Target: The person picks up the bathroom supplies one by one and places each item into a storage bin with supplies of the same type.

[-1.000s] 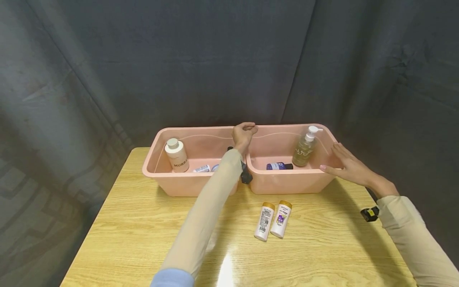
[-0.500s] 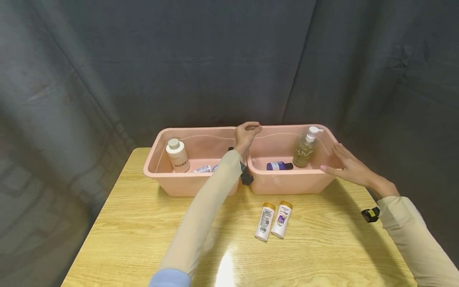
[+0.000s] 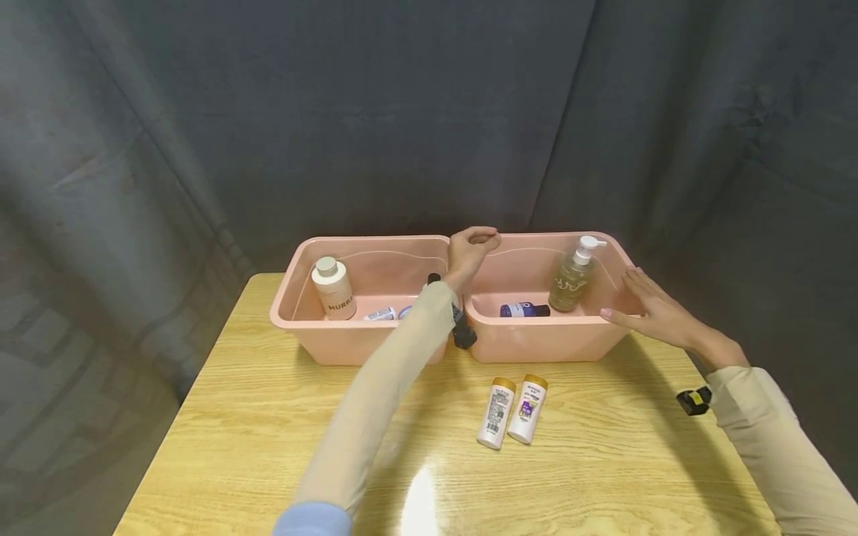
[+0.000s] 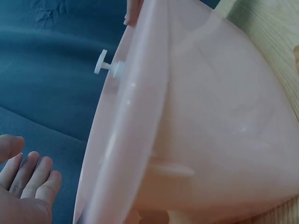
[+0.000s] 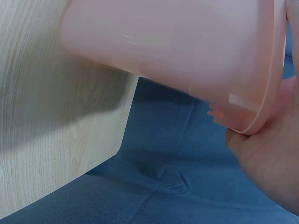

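Note:
Two pink bins stand side by side, the left bin and the right bin. My left hand hovers above where they meet, toward the back; its fingers are loosely bent and hold nothing in the left wrist view. At the right bin's right end, my right hand rests against the rim with fingers extended and thumb near the front corner. Inside the right bin are a pump bottle, upright, and a blue bottle, lying down.
In the left bin stands a white bottle, beside a small tube and other items partly hidden by my left sleeve. Two white bottles with gold caps lie on the wooden table before the bins. A dark curtain hangs behind.
My left hand has shifted a little to the right, from the bins' shared edge toward the right bin. The right hand and the bottles have stayed put.

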The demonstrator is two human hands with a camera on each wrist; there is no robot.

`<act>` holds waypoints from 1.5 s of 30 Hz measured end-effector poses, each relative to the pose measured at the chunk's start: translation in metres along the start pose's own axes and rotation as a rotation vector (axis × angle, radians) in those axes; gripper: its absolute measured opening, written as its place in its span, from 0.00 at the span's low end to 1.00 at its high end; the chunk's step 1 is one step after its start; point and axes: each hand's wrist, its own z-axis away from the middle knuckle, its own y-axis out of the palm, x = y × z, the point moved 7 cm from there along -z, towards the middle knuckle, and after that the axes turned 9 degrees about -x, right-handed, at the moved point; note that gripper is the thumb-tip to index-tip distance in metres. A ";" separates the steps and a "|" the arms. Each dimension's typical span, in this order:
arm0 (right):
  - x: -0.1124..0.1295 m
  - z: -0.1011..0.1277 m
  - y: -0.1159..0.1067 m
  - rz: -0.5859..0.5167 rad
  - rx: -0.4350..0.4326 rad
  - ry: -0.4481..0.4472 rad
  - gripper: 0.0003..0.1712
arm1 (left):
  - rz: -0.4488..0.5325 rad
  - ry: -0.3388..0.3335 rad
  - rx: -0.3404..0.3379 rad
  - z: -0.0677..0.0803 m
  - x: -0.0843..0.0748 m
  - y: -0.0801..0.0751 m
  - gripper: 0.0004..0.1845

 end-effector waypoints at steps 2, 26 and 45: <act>0.000 0.000 0.000 -0.003 -0.001 -0.003 0.58 | -0.009 0.003 0.014 0.002 0.000 0.001 0.09; 0.000 0.000 0.001 -0.006 -0.004 0.000 0.59 | 0.007 0.051 0.149 0.024 -0.011 0.002 0.12; -0.002 -0.002 0.002 -0.008 -0.010 -0.006 0.59 | -0.007 -0.015 0.212 0.037 -0.008 -0.004 0.12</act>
